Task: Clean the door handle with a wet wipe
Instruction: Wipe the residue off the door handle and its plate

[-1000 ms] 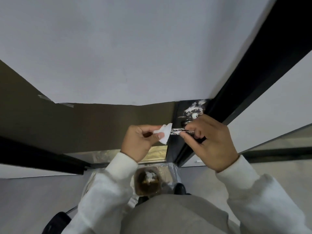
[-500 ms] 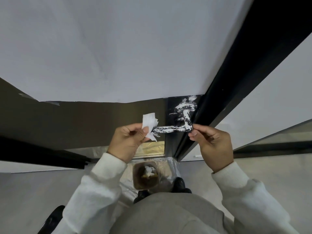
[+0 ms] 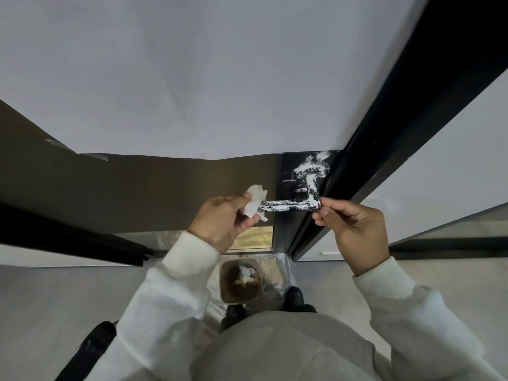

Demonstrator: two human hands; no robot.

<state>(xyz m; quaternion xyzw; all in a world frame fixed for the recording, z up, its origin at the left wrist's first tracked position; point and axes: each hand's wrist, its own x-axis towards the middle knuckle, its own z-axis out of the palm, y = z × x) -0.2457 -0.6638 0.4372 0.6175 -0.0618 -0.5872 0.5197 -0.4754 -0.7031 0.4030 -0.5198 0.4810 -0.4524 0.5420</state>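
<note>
Head view: left grip [image 3: 222, 221] pinches wet wipe [image 3: 254, 202] at smeared door handle [image 3: 288, 206]; right grip [image 3: 354, 229] curled, empty.

No readable text, labels, brands, numbers or signs.

Nothing in view carries lettering that can be made out: the white marks on the dark door handle [image 3: 290, 206] and on the black plate [image 3: 286, 171] behind it are irregular smears, not characters, and the crumpled wet wipe [image 3: 254, 202] shows no print.

Smeared door handle [image 3: 291, 206]; crumpled wipe [image 3: 254, 202].
</note>
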